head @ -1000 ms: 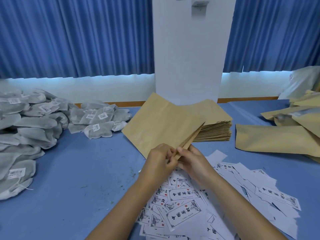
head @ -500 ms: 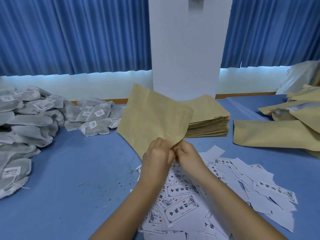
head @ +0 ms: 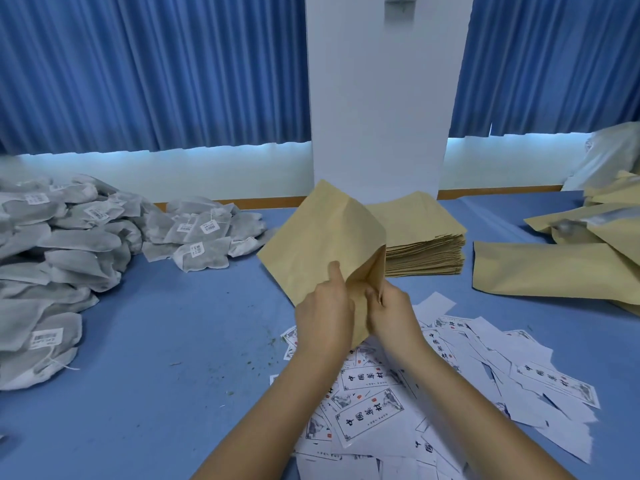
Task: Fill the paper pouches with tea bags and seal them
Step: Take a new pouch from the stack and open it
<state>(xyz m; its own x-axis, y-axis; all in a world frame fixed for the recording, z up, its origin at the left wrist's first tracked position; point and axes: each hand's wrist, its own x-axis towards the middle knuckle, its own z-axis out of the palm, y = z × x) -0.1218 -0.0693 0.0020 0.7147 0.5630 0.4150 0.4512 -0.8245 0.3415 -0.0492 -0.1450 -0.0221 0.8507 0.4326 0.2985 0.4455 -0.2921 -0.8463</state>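
Head view | left hand [head: 323, 320], right hand [head: 393, 317] each pinch one tan paper pouch [head: 311, 244], held over blue counter [head: 156, 341] | one flat pouch stack [head: 426, 251] behind | two heaps grey mesh tea bags [head: 62, 244] left

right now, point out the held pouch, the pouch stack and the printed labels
held pouch [head: 311, 251], head view, front face
pouch stack [head: 426, 256], head view, side edge
printed labels [head: 370, 417], head view, a face-up label
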